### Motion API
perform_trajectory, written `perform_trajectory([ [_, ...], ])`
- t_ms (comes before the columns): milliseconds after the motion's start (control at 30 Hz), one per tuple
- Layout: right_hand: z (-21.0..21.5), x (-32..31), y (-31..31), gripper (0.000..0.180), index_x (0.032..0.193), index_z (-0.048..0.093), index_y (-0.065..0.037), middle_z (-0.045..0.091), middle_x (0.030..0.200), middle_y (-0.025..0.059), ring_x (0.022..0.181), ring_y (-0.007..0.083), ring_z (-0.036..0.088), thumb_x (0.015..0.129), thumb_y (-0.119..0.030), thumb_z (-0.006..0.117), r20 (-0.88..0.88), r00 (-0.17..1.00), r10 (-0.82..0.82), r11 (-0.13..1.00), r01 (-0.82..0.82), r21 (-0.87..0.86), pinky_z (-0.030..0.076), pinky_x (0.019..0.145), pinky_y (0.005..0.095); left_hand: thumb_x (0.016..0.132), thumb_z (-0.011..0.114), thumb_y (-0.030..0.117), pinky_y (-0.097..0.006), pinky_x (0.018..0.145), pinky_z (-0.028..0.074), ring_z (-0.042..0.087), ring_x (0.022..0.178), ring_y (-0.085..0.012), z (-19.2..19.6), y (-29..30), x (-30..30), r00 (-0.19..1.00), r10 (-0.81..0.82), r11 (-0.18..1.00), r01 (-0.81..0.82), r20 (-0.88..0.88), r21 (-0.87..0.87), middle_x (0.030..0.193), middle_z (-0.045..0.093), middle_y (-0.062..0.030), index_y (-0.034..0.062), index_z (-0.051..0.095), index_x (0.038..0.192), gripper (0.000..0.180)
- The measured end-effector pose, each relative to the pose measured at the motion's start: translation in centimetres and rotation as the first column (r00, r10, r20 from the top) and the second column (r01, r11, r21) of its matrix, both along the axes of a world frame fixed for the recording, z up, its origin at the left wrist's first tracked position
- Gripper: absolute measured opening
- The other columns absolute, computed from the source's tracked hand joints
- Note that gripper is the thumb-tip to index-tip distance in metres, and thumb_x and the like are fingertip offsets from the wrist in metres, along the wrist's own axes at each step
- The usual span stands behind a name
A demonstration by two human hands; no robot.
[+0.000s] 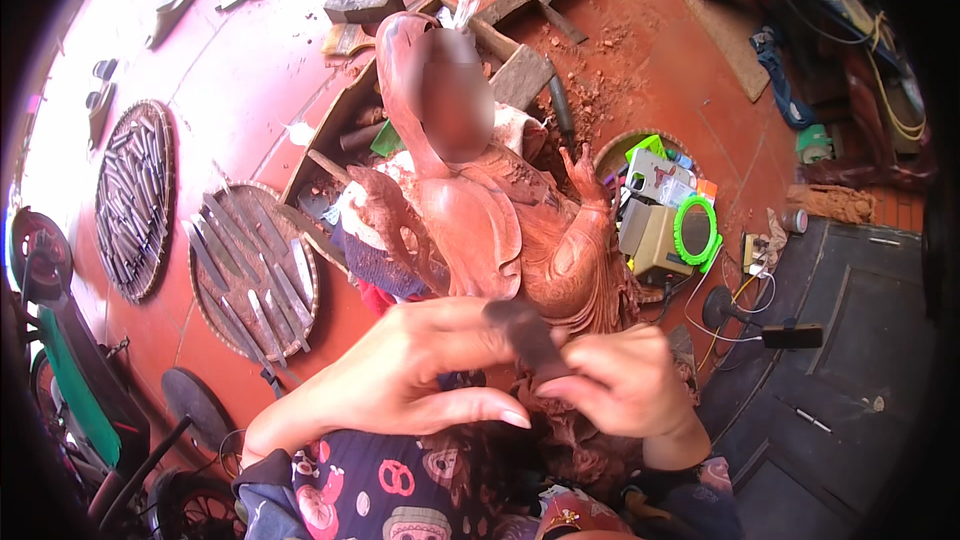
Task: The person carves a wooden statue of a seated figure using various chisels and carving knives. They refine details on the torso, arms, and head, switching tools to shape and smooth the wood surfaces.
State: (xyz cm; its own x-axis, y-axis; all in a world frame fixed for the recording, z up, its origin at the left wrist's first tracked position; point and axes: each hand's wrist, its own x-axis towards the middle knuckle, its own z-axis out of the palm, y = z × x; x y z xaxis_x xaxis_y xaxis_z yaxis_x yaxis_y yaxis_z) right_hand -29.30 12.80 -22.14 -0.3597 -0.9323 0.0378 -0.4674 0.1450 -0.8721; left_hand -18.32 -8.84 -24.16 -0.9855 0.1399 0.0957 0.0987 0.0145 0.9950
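Both hands meet in front of a reddish-brown carved wooden statue (pixel 470 230) with a draped robe and a raised hand. A dark brown strip (pixel 530 345), which looks like sandpaper, runs between them and laps over the fingertips of my left hand (pixel 415 365). That hand's fingers are stretched out, its thumb apart below them. My right hand (pixel 625 380) pinches the other end of the strip between thumb and curled fingers. The statue's lower part is partly hidden behind my hands, and its head area is blurred.
On the left lie a round woven tray (pixel 205 312) of long flat blades and another tray (pixel 135 200) heaped with tool pieces. A motorbike (pixel 85 390) stands at lower left. Right of the statue are a green-rimmed mirror (pixel 695 233), cables and a dark panelled wooden surface (pixel 840 380).
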Motion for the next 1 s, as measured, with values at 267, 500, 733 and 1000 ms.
perform_trajectory([
  [267, -0.4, -1.1, -1.0, 0.037, 0.114, 0.066, 0.0, 0.07, 0.097, 0.0118, 0.086, 0.0269, 0.068, 0.084, -0.019, 0.075, -0.296, 0.939, -0.175, 0.984, 0.175, -0.026, 0.054, 0.077, 0.0356, 0.099, 0.056, 0.019, -0.029, 0.065, 0.051, 0.065, 0.071, -0.018, -0.2, -7.6, 3.9, 0.721, 0.692, 0.701, -0.684, 0.037, 0.202, 0.082, 0.067, -0.0069, -0.0016, 0.062, 0.096, 0.022],
  [500, -5.3, -1.0, 2.0, 0.081, 0.152, 0.027, -0.002, 0.038, 0.153, 0.0193, 0.139, 0.0366, 0.04, 0.088, -0.027, 0.07, -0.305, 0.911, -0.277, 0.917, 0.346, 0.199, 0.032, 0.113, 0.0425, 0.092, 0.062, 0.013, -0.034, 0.08, 0.051, 0.069, 0.086, -0.0212, -15.8, -23.2, 22.9, 0.153, 0.987, 0.049, -0.554, -0.043, -0.831, 0.098, 0.072, -0.0129, 0.0024, 0.065, 0.113, 0.024],
  [733, -5.8, -0.6, 1.8, 0.081, 0.153, 0.025, -0.002, 0.034, 0.155, 0.0192, 0.141, 0.0357, 0.037, 0.089, -0.021, 0.069, -0.33, 0.903, -0.276, 0.917, 0.35, 0.191, 0.033, 0.113, 0.0419, 0.08, 0.077, 0.024, -0.042, 0.088, 0.052, 0.068, 0.101, -0.0325, -25.5, -19.8, 29.5, -0.05, 0.977, 0.211, 0.049, 0.209, -0.976, 0.103, 0.072, -0.0163, 0.0084, 0.073, 0.107, 0.031],
  [1000, -5.5, -1.3, 2.2, 0.084, 0.153, 0.026, -0.002, 0.034, 0.155, 0.0195, 0.142, 0.0314, 0.036, 0.083, -0.009, 0.071, -0.281, 0.916, -0.286, 0.908, 0.353, 0.227, 0.031, 0.115, 0.0383, 0.069, 0.08, 0.034, -0.043, 0.074, 0.055, 0.071, 0.076, -0.0298, -29.6, -20.9, 29.7, 0.094, 0.963, 0.236, 0.159, 0.253, -0.959, 0.079, 0.072, -0.0135, 0.0089, 0.074, 0.087, 0.031],
])
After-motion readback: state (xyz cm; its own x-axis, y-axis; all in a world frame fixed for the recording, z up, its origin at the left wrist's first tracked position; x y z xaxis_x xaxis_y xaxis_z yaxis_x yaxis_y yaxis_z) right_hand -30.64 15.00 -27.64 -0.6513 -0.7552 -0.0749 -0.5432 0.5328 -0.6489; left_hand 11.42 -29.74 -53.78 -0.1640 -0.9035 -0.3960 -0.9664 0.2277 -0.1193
